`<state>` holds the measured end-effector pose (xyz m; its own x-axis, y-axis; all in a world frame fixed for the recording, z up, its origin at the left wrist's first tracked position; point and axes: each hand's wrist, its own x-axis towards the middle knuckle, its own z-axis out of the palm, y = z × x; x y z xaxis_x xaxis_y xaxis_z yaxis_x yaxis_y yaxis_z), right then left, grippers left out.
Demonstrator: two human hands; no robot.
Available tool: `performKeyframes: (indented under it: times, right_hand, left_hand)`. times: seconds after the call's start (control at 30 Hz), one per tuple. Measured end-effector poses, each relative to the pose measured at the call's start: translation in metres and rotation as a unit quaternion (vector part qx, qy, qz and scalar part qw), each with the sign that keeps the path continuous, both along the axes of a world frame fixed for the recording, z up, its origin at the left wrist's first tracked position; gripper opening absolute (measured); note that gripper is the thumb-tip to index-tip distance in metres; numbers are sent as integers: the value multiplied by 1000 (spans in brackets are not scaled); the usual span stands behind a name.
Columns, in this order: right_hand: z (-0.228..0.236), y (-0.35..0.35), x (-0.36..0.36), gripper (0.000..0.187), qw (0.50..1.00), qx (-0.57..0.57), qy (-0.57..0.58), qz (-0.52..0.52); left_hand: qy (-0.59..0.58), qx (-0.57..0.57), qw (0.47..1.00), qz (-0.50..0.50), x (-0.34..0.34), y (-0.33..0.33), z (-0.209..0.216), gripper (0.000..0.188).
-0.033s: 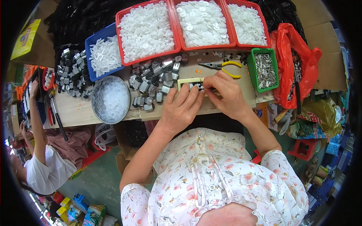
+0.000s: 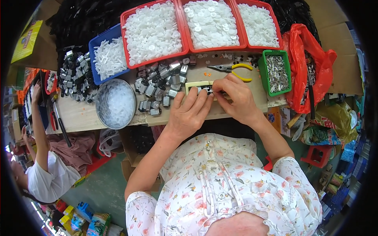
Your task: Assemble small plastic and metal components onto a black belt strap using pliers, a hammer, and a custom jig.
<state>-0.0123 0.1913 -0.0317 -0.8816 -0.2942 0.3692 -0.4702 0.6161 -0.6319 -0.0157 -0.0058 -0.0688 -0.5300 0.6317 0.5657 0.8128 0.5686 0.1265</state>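
Note:
A shallow cream-coloured block lies near the table's front edge, with small black and silver parts in it. Over its near side bend the fingers of my left hand, tips against the block and the parts; the thumb is hidden. My right hand is closed in a pinch at the block's right end. Whatever sits between those fingertips is too small and covered to name. Just beyond my right hand rest pliers with yellow handles. Small silver-and-black motors are heaped left of the block.
Red trays of white plastic gears and discs line the back. A blue bin and a round metal bowl stand left; a green bin of metal pins and a red bag stand right. Another person works at far left.

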Motion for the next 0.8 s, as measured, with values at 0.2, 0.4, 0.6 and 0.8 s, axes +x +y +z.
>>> performKeyframes:
  times: [0.2,0.4,0.6,0.8]
  right_hand:
    - [3,1,-6,21,997,-24,-78,-15]
    - [-4,5,0,20,1000,13,23,-17]
    - [-1,0,6,23,997,72,33,-26]
    - [7,5,2,24,998,66,-19,6]
  left_hand:
    - [12,-22,1000,13,1,0,1,28]
    - [56,-43,997,24,6,-2,-6,31]
    - [118,-92,989,21,4,-6,-5,34]
    - [191,-153,969,-22,-5,-7,12,34]
